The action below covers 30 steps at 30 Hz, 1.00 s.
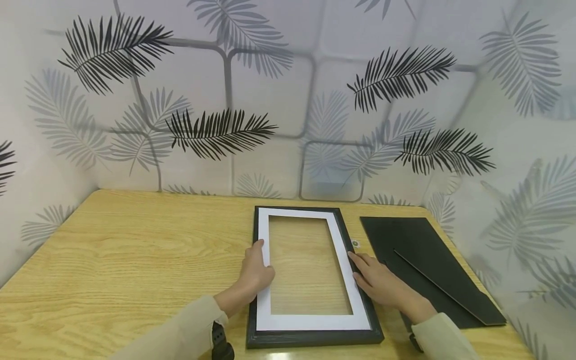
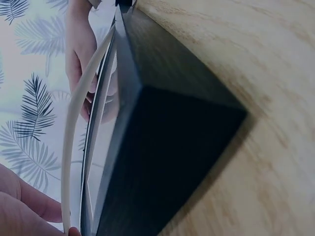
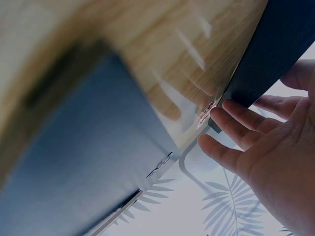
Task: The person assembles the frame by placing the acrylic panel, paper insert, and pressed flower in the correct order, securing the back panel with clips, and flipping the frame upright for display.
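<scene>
A black picture frame (image 1: 315, 339) lies flat on the table, its long sides running away from me. A white mat (image 1: 315, 322) with a rectangular window sits within the frame. My left hand (image 1: 255, 272) pinches the mat's left edge, thumb on top. In the left wrist view the mat (image 2: 74, 113) bows upward, partly raised from the frame, with my left fingers (image 2: 37, 201) at its edge. My right hand (image 1: 382, 284) touches the frame's right side. Its fingers (image 3: 231, 125) look fairly straight beside the black frame side (image 3: 275, 54) in the right wrist view.
Right of the frame lies a black backing board (image 1: 400, 232) with a long stand leg (image 1: 450, 292) on it. A small flower-like mark (image 1: 356, 244) shows on the wooden table (image 1: 135, 260). Leaf-patterned wall covering (image 1: 270, 100) borders the table's back and sides.
</scene>
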### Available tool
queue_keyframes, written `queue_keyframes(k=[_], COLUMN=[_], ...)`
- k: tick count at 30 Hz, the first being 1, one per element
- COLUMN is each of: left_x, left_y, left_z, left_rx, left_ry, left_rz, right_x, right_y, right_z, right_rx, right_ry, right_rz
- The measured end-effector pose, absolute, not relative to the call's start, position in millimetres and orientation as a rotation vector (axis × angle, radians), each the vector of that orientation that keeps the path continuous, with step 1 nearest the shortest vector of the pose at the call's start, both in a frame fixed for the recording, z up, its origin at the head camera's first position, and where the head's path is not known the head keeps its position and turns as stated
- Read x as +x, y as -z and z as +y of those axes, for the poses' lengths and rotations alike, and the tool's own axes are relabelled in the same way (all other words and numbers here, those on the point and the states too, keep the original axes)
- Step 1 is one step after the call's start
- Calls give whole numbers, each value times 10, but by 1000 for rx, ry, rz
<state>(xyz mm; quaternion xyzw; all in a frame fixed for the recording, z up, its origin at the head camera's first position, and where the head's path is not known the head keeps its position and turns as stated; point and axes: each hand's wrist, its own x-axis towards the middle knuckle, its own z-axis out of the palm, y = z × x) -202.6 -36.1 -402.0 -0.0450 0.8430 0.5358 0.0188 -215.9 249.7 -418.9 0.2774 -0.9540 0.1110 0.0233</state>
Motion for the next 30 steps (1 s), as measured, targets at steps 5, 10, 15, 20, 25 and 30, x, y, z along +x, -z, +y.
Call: queue_keyframes(k=[5,10,15,20,25,30], left_x=[-2008,-1999,-1990,-1973,-1954,-1938], left_y=[4020,4042,4071,4080,4092,4097], left_z=[-331,-309,-297,-304,-328,-363], left_rx=[-134,-127,-70,-14,69,132], left_ry=[-1664,-1695,-1687,-1674,-1614,-1545], left_rz=[2653,2664,2703,2730,2757,2773], right_x=[-2158,-2157,-2160,-2159,-2162,-2165], right_y=[4184,4188,4196,4196,4195,4191], right_z=[2499,2495,2501,2506,2501,2500], right_rx=[865,861,858,852,841,827], right_ry=[-344,-335,-324,-331,-326,-327], right_rz=[-2951,-2946,-2945,-2957,-2972,-2979])
